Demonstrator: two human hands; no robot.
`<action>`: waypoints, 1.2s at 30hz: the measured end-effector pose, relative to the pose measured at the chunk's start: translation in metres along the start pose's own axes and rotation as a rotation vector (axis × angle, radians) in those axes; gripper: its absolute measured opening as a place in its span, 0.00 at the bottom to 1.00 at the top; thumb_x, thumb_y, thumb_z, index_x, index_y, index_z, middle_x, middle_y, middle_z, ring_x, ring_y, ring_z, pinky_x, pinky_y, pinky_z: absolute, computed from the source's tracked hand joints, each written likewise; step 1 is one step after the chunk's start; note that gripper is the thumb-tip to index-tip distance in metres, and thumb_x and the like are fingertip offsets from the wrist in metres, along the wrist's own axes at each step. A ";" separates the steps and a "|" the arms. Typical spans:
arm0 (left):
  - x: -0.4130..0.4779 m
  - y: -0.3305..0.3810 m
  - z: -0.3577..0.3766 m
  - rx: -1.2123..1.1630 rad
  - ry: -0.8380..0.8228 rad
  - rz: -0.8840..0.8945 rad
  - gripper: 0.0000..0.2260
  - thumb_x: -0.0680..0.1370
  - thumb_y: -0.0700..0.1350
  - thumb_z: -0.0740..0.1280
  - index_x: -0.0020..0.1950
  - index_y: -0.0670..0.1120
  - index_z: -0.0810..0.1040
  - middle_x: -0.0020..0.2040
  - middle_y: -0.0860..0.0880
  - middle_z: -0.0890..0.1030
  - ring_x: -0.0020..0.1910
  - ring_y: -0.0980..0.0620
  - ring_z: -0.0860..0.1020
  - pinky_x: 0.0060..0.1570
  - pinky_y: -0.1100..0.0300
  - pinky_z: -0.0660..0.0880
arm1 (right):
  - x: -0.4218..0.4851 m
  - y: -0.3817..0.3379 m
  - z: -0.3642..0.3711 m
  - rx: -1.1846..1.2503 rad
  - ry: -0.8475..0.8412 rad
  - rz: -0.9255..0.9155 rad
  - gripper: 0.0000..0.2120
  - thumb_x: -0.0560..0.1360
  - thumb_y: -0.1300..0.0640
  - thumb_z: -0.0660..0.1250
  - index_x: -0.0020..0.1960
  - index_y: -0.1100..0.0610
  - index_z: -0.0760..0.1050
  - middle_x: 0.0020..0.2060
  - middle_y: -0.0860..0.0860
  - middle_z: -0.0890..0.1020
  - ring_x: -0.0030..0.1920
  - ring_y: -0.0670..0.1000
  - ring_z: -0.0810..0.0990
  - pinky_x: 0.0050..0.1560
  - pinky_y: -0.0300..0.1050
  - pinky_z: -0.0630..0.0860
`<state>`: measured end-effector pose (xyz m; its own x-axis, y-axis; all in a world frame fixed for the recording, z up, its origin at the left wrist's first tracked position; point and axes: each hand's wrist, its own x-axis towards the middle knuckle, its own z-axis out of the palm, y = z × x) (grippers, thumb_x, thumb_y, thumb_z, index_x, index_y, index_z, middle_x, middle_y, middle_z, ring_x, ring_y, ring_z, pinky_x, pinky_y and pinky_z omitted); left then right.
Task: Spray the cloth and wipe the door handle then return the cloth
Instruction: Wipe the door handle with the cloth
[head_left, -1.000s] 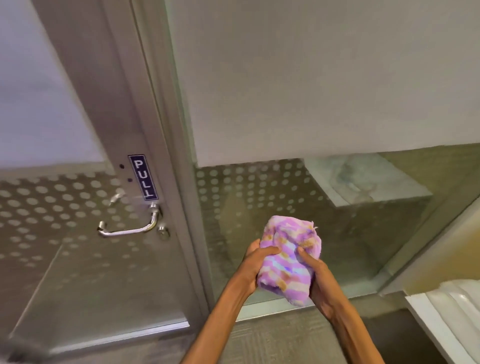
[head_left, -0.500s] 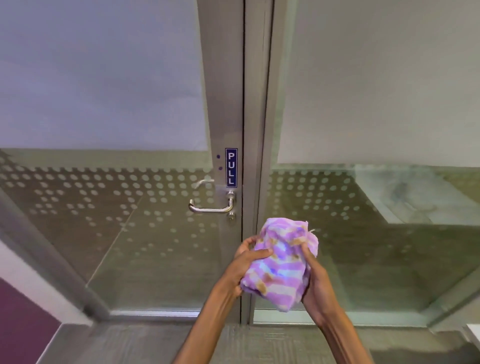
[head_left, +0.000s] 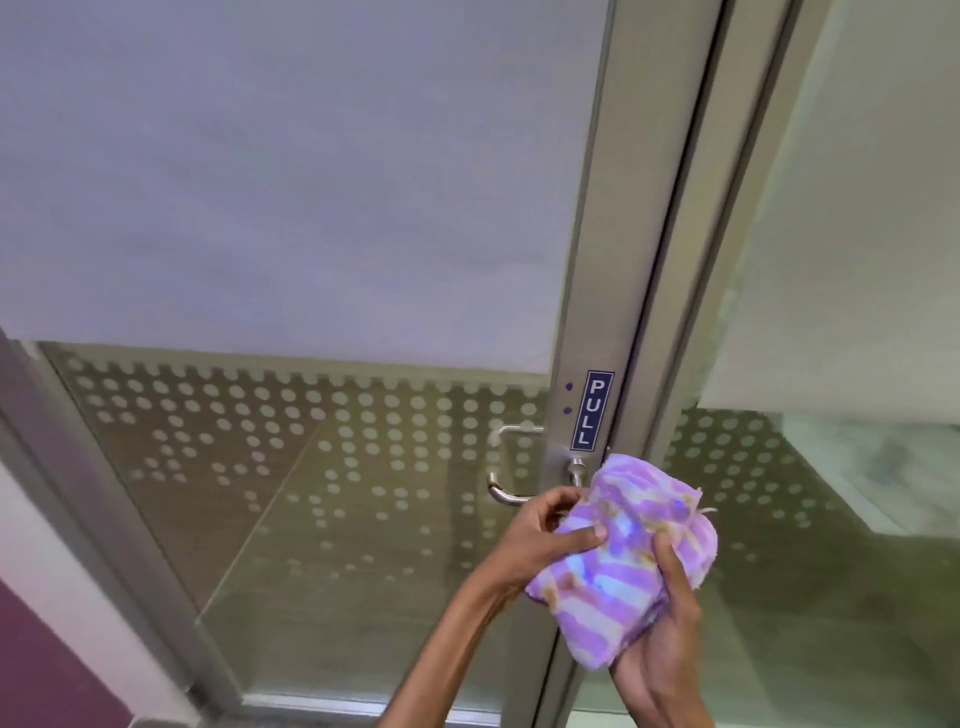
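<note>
Nearest, both hands clasp the bunched purple-striped cloth (head_left: 631, 558): the right hand (head_left: 662, 644) cups it from below, fingers curled on it; the left hand (head_left: 540, 535) pinches its left edge. Just beyond, the cloth's top overlaps the lever door handle (head_left: 506, 496), below the PULL sign (head_left: 592, 410) on the glass door's metal frame (head_left: 608, 234).

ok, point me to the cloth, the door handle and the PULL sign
cloth (head_left: 618, 566), head view, middle of the striped bundle
door handle (head_left: 501, 493), head view, bare bend of the lever
PULL sign (head_left: 592, 410), head view, centre of the plate
</note>
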<state>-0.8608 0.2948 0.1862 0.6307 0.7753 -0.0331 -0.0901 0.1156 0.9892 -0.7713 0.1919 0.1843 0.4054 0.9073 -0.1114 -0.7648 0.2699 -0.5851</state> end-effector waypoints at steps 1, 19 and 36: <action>0.000 0.005 -0.008 0.061 0.010 0.034 0.25 0.68 0.46 0.76 0.64 0.44 0.77 0.63 0.40 0.80 0.57 0.50 0.79 0.66 0.48 0.76 | 0.002 0.007 0.006 0.008 -0.003 -0.020 0.23 0.75 0.49 0.64 0.67 0.58 0.75 0.60 0.62 0.82 0.56 0.62 0.83 0.56 0.71 0.76; 0.092 0.107 -0.132 1.075 0.947 0.899 0.31 0.81 0.54 0.56 0.79 0.44 0.50 0.80 0.41 0.47 0.81 0.54 0.35 0.78 0.40 0.40 | 0.095 0.025 0.034 -0.823 0.482 -1.009 0.12 0.72 0.46 0.69 0.43 0.55 0.77 0.36 0.49 0.80 0.38 0.38 0.74 0.45 0.48 0.76; 0.140 0.119 -0.135 1.295 1.004 1.023 0.30 0.84 0.56 0.45 0.80 0.47 0.35 0.81 0.52 0.35 0.81 0.54 0.37 0.79 0.51 0.33 | 0.184 0.022 0.042 -1.432 0.064 -1.461 0.26 0.78 0.48 0.64 0.71 0.61 0.65 0.69 0.57 0.71 0.73 0.53 0.65 0.73 0.60 0.63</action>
<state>-0.8873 0.5005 0.2802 0.0692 0.3129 0.9473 0.7539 -0.6383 0.1558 -0.7345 0.3784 0.1842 0.2627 0.2782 0.9239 0.9213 0.2122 -0.3258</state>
